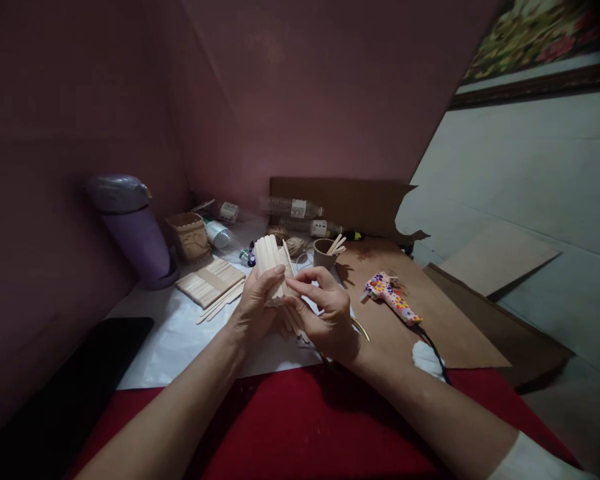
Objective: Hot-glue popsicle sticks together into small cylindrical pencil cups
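My left hand (258,297) is closed around the lower part of an upright piece made of craft sticks (267,253) set side by side, with rounded tops. On its right side, my right hand (325,310) pinches a single craft stick (287,257) between thumb and fingers. Whether that stick touches the others along its length I cannot tell. Several loose sticks lie partly hidden under my hands. Left of my hands, a banded bundle of craft sticks (211,281) rests on white paper, with loose sticks beside it.
A flower-patterned glue gun (393,298) lies on cardboard (460,333) at the right, near a white wad (429,360). Behind stand a cup (323,255) with sticks, twine balls (295,247), plastic bottles (293,207), a carved pot (190,239) and a purple container (137,243).
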Demonstrator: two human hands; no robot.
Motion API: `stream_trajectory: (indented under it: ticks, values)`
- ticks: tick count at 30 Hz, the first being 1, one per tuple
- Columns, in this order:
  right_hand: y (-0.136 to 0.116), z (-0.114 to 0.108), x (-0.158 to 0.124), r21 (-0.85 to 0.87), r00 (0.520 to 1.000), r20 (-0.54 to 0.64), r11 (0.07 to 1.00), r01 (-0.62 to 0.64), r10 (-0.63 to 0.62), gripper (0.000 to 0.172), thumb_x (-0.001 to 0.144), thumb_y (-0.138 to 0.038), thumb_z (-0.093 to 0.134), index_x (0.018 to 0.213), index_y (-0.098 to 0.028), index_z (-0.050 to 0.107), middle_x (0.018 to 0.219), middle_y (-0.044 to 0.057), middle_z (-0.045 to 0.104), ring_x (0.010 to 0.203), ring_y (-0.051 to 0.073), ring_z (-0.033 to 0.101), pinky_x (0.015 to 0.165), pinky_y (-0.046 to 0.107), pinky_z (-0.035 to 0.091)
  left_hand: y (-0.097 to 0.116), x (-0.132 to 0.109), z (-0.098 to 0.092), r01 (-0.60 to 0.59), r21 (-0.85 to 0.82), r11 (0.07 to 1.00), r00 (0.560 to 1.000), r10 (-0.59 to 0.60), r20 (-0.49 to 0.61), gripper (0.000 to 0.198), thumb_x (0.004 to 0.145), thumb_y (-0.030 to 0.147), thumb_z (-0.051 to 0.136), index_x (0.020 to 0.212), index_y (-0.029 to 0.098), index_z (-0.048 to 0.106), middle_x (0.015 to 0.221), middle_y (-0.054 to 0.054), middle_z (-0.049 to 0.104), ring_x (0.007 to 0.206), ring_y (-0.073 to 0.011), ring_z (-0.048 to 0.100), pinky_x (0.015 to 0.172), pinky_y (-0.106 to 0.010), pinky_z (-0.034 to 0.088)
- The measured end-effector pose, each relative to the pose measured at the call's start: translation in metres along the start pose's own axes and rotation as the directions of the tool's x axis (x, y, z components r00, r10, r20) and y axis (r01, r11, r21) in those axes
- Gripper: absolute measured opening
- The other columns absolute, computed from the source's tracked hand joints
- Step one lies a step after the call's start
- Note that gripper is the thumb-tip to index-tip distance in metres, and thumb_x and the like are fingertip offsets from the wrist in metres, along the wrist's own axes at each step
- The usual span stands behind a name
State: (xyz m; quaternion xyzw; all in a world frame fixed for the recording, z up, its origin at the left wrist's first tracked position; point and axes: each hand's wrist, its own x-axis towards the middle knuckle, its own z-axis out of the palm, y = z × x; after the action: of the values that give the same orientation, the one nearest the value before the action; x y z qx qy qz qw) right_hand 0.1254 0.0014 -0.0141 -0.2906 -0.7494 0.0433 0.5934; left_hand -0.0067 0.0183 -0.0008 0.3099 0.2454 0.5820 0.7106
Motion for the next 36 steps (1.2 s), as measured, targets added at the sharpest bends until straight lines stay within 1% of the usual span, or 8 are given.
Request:
stream_trajectory:
  ticks: [9,15,19,21,23,27,31,36]
  values:
    - [0.008,-0.007,0.012,0.051,0.951,-0.177,0.967,-0.248,0.253,0.018,0.094,-0.025,0.056,0.095,-0.021,0.073,0.09,0.006,0.066,0.085,0.018,0.062,0.067,0.03,0.048,0.0,0.008,-0.004,-0.213,0.147,0.966,0.969,0.228,-0.091,0.055,0.066,0.031,0.082,0.113,0.018,0.057,0.089,-0.002,0.069,0.074,-0.0155,0.065,0.064,-0.024,0.053]
    - [0.042,-0.017,0.022,0.117,0.866,-0.304,0.918,-0.379,0.397,0.025,0.092,-0.036,0.055,0.088,-0.016,0.071,0.084,0.005,0.066,0.079,0.018,0.06,0.072,0.031,0.047,0.005,0.004,-0.001,-0.159,0.308,0.938,0.969,0.208,-0.133,0.062,0.066,0.036,0.08,0.118,0.024,0.049,0.096,-0.004,0.065,0.067,-0.0178,0.063,0.048,-0.026,0.052]
    - [0.061,-0.023,0.023,0.059,0.845,-0.344,0.907,-0.416,0.41,0.029,0.091,-0.038,0.054,0.082,-0.016,0.07,0.079,0.005,0.065,0.074,0.018,0.059,0.07,0.03,0.046,0.019,0.012,-0.009,-0.269,0.407,0.873,0.924,0.354,-0.147,0.065,0.054,0.03,0.085,0.11,0.022,0.051,0.095,-0.002,0.064,0.069,-0.0159,0.062,0.053,-0.025,0.052]
    - [0.059,-0.022,0.022,0.016,0.897,-0.24,0.925,-0.379,0.372,0.027,0.09,-0.035,0.056,0.077,-0.016,0.069,0.076,0.004,0.064,0.074,0.017,0.059,0.07,0.029,0.045,0.031,0.018,-0.016,-0.312,0.421,0.852,0.907,0.399,-0.134,0.065,0.047,0.025,0.086,0.103,0.019,0.054,0.092,-0.001,0.064,0.074,-0.0158,0.062,0.061,-0.026,0.053]
    - [0.049,-0.019,0.019,-0.01,0.955,0.023,0.955,-0.297,0.297,0.024,0.089,-0.03,0.059,0.072,-0.017,0.069,0.075,0.003,0.065,0.074,0.016,0.06,0.07,0.028,0.044,0.042,0.023,-0.023,-0.353,0.425,0.833,0.873,0.457,-0.171,0.064,0.043,0.025,0.086,0.099,0.018,0.055,0.088,0.0,0.062,0.075,-0.0157,0.059,0.062,-0.026,0.052]
    - [0.026,-0.014,0.014,-0.181,0.818,0.538,0.976,-0.122,0.202,0.013,0.087,-0.022,0.064,0.077,-0.018,0.073,0.084,0.003,0.071,0.077,0.015,0.062,0.07,0.026,0.042,0.051,0.026,-0.029,-0.407,0.442,0.799,0.831,0.525,-0.185,0.061,0.04,0.021,0.086,0.093,0.018,0.055,0.086,0.001,0.062,0.078,-0.0148,0.058,0.064,-0.023,0.048]
    - [0.022,-0.017,0.017,-0.539,0.709,0.547,0.835,-0.108,0.445,0.016,0.089,-0.019,0.059,0.091,-0.016,0.075,0.095,0.009,0.072,0.081,0.019,0.064,0.069,0.029,0.041,0.041,0.025,-0.027,-0.362,0.473,0.803,0.87,0.473,-0.137,0.064,0.042,0.023,0.086,0.099,0.017,0.057,0.089,-0.001,0.063,0.079,-0.0159,0.058,0.068,-0.025,0.048]
    - [0.025,-0.012,0.015,-0.575,0.615,0.615,0.814,-0.079,0.494,0.015,0.087,-0.021,0.062,0.088,-0.012,0.074,0.097,0.014,0.07,0.086,0.02,0.064,0.072,0.028,0.042,0.03,0.02,-0.019,-0.352,0.446,0.822,0.89,0.442,-0.112,0.063,0.045,0.023,0.085,0.1,0.018,0.053,0.091,-0.001,0.063,0.078,-0.0157,0.059,0.07,-0.027,0.05]
